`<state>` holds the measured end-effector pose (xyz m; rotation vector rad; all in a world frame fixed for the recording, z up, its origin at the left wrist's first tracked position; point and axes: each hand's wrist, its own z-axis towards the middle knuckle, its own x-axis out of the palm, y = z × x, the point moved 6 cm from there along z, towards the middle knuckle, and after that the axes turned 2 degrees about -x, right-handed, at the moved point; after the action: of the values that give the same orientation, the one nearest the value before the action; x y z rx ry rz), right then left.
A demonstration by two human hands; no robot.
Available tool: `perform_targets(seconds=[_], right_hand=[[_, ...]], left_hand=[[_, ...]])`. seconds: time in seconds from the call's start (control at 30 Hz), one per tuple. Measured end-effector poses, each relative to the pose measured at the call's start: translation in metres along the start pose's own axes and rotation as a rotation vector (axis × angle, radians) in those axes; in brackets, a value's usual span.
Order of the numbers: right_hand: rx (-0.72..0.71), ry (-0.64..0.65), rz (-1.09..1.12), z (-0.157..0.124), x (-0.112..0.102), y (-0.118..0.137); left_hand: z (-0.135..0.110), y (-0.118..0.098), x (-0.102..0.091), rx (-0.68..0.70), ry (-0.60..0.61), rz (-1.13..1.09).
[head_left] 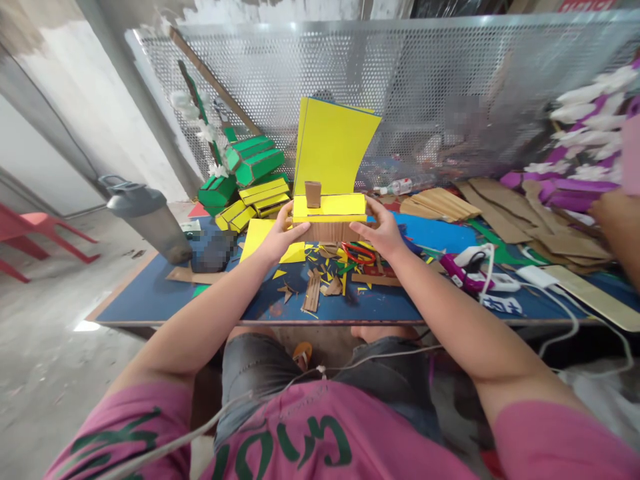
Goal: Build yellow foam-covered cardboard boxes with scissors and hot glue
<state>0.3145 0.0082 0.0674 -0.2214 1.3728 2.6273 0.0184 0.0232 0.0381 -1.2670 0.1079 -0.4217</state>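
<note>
Both my hands grip a cardboard box (pixel 327 230) with a yellow paper top, held just above a blue table (pixel 150 300). My left hand (pixel 280 237) is closed round its left end and my right hand (pixel 383 230) round its right end. A small brown cardboard block (pixel 313 193) stands upright on the yellow top near the left. Under the box lie cardboard and paper scraps (pixel 320 283) and red-handled scissors (pixel 359 253).
Yellow sheets (pixel 333 143) lean on a perforated metal panel (pixel 425 87) behind. Green and yellow covered boxes (pixel 250 180) sit back left, a grey shaker bottle (pixel 147 217) at left. Cardboard strips (pixel 500 210), a glue gun (pixel 473 270) with white cables and purple-white flowers (pixel 585 160) are right. Another person's arm (pixel 617 227) is far right.
</note>
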Motion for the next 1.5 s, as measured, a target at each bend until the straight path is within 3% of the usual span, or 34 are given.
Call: perform_targets(seconds=[0.43, 0.63, 0.87, 1.5], right_hand=[[0.007, 0.016, 0.018, -0.001, 0.003, 0.008], [0.021, 0.055, 0.060, 0.002, 0.004, 0.009], [0.034, 0.110, 0.071, -0.002, 0.010, 0.008], [0.048, 0.043, 0.057, -0.002, 0.006, 0.001]], left_hand=[[-0.001, -0.003, -0.001, -0.001, -0.052, 0.059], [0.003, -0.004, -0.005, 0.023, 0.003, 0.116], [-0.001, -0.003, -0.005, -0.014, -0.029, 0.144], [-0.004, -0.001, 0.007, -0.038, 0.004, 0.121]])
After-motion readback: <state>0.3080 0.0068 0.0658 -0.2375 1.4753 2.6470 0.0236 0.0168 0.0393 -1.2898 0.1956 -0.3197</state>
